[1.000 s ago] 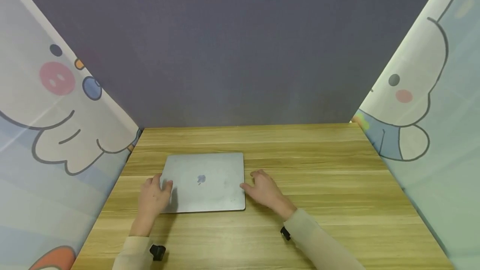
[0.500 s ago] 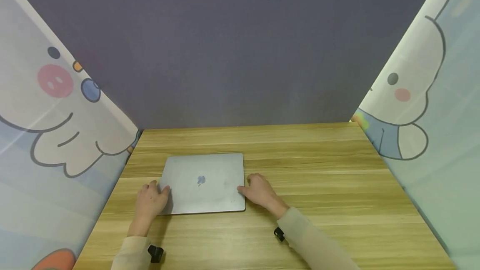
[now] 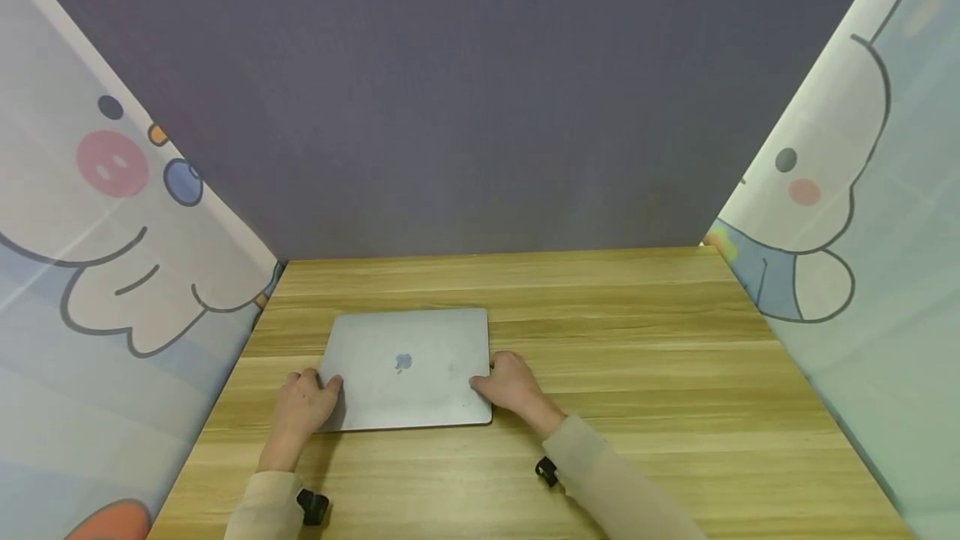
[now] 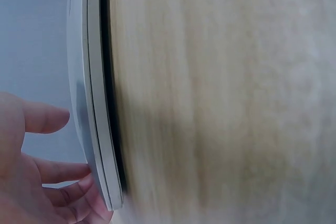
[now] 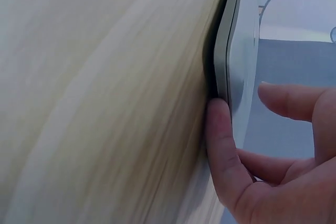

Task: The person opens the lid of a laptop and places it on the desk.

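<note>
**Both hands on the closed laptop**

While I watched from the head camera, the closed grey laptop [image 3: 408, 367] lay flat on the wooden table [image 3: 637, 373], toward the table's left half and near its front edge. My left hand [image 3: 300, 407] sat at the laptop's left front corner, thumb on the lid, fingers curled against the side edge. My right hand [image 3: 513, 386] gripped the laptop's right edge near the front corner, thumb laid over the lid; the right wrist view showed one finger pressed against the edge at the table surface. Cartoon-printed curtains [image 3: 112, 257] hung left and right of the table, and a grey wall [image 3: 465, 90] stood behind it.
</note>
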`<act>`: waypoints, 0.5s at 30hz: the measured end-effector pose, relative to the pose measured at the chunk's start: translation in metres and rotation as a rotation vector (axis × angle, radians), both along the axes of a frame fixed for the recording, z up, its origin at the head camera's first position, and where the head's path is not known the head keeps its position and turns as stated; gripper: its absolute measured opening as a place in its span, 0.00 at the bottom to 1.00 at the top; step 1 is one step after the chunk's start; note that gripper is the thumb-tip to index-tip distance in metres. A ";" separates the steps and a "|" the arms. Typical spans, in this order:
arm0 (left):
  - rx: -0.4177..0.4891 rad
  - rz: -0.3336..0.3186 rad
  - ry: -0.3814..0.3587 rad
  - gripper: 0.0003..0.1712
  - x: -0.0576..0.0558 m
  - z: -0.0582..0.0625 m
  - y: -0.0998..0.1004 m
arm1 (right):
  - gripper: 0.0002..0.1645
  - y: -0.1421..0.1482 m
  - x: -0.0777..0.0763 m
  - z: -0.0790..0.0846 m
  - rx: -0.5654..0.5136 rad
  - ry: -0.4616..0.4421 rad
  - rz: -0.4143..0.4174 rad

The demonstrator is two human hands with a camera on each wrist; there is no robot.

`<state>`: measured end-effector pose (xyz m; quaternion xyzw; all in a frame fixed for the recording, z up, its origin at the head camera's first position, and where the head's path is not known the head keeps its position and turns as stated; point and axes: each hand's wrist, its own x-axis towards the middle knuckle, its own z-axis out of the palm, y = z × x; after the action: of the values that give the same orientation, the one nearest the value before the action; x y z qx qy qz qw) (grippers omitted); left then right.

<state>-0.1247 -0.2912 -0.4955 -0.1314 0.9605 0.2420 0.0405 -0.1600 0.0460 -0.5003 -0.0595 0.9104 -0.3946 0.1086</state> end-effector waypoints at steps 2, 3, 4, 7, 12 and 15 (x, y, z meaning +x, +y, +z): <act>0.015 0.000 -0.001 0.36 -0.001 -0.001 -0.001 | 0.16 -0.001 0.000 -0.001 0.002 -0.002 -0.013; 0.022 0.002 -0.003 0.36 -0.001 -0.001 -0.001 | 0.16 -0.002 0.001 -0.001 0.007 -0.003 -0.021; 0.029 0.002 -0.005 0.35 -0.002 -0.001 -0.001 | 0.16 -0.003 0.001 -0.001 0.007 -0.004 -0.031; 0.044 0.006 -0.004 0.34 -0.002 -0.002 -0.002 | 0.17 -0.007 0.002 -0.001 0.023 -0.011 -0.060; 0.035 0.006 0.002 0.32 -0.004 -0.002 -0.003 | 0.21 -0.012 0.003 -0.001 0.037 -0.017 -0.099; 0.033 0.015 0.005 0.31 -0.005 -0.002 -0.003 | 0.25 -0.014 0.003 -0.001 0.033 -0.022 -0.106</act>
<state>-0.1301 -0.2941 -0.4977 -0.1375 0.9554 0.2584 0.0386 -0.1572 0.0321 -0.5014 -0.0051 0.9174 -0.3856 0.0983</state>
